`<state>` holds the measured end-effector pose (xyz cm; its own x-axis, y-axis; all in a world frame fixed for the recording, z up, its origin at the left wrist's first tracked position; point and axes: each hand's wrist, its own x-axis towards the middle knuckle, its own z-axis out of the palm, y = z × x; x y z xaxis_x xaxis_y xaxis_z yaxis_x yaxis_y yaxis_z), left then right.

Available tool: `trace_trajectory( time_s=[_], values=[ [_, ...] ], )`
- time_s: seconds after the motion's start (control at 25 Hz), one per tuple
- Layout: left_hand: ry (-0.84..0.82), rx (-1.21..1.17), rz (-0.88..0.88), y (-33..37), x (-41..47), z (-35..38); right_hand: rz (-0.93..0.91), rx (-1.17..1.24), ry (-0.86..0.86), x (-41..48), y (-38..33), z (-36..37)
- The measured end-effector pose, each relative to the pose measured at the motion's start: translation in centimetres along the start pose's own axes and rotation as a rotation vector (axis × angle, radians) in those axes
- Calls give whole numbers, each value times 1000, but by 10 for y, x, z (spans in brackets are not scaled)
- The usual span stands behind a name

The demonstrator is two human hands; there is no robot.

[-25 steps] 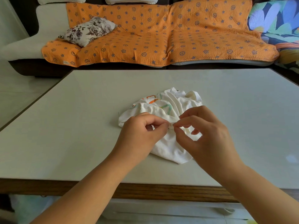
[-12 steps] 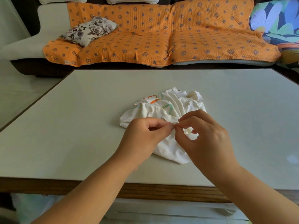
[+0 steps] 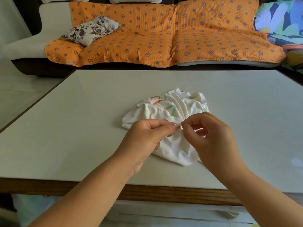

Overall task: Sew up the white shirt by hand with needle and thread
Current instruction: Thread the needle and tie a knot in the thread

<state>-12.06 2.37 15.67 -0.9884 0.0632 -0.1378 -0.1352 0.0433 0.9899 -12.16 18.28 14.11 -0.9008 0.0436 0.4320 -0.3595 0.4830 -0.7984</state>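
Observation:
The white shirt, with orange and green print, lies crumpled on the pale table. My left hand comes in from the near left and pinches a fold of the shirt between thumb and forefinger. My right hand meets it fingertip to fingertip and pinches a tiny glinting thing that looks like the needle. A short dark end of thread sticks up at the shirt's left edge. The rest of the thread is too thin to make out.
The table's wooden front edge is close to me. Behind the table stands a sofa with an orange patterned cover and a floral cushion. A colourful cloth lies at the far right.
My two hands' fingertips, slightly apart a second ago, have come together over the fold of the shirt. The shirt has barely shifted.

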Motion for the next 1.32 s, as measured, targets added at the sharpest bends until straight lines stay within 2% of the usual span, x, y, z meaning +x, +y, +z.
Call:
trace_trajectory(
  time_s=[0.24, 0.48, 1.32],
  values=[
    [-41, -74, -5, 0, 2, -1, 127, 118, -53, 1, -5, -4],
    [-111, -149, -36, -3, 2, 0, 75, 124, -71, 0, -5, -4],
    [-10, 89, 35, 3, 1, 0, -126, 47, -65, 1, 5, -4]
  ],
)
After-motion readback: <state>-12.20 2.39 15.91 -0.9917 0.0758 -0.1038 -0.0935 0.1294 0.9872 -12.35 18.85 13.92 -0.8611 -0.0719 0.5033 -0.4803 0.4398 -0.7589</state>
